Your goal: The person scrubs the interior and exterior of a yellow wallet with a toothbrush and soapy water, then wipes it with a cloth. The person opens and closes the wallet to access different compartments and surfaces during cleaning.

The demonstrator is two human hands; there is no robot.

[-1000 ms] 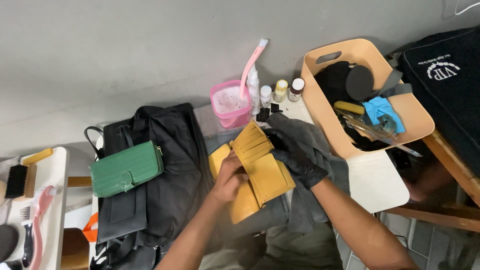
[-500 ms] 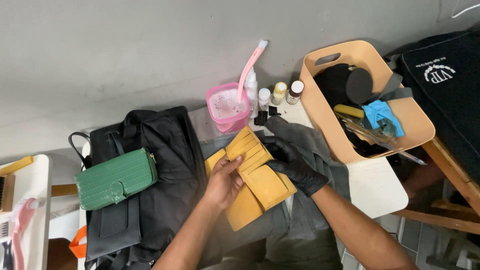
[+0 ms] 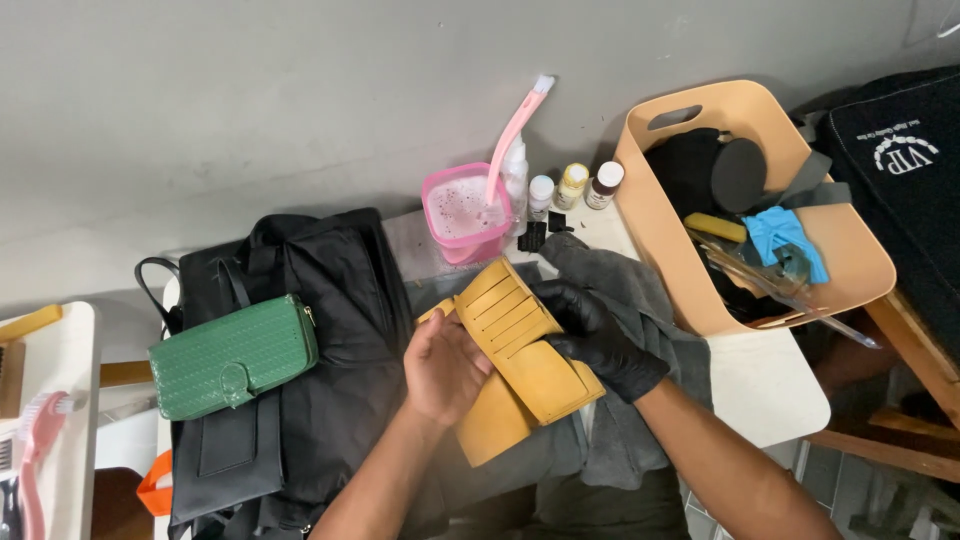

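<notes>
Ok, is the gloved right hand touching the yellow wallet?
Touching: the head view shows the right hand with its gloved fingers lying on the open yellow wallet.

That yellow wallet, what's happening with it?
A person holds an open yellow wallet in both hands. The bare left hand grips its left side, and the right hand, in a black glove, holds its card slots. A green purse lies on a black bag nearby, and a pink cup holds a brush.

Looking down on a plain grey wall (image 3: 250,110) lit evenly, a white table (image 3: 770,385) standing against it, wooden framing (image 3: 915,365) and tiled floor (image 3: 850,480) showing at right.
</notes>
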